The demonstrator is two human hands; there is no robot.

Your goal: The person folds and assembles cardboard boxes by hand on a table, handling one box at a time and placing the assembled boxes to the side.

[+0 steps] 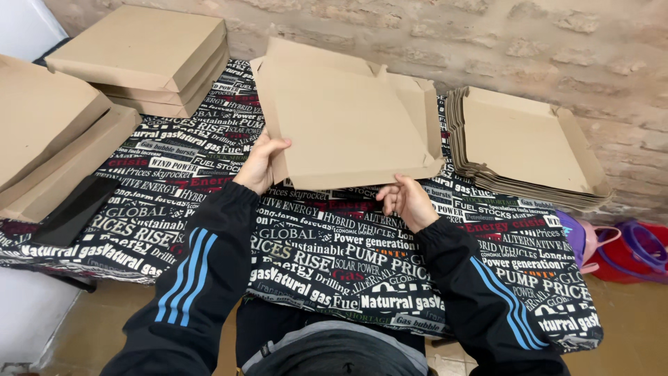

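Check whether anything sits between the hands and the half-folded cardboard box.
Nothing visible does. The left hand already grips the cardboard box at its left edge, and the right hand touches its bottom edge.
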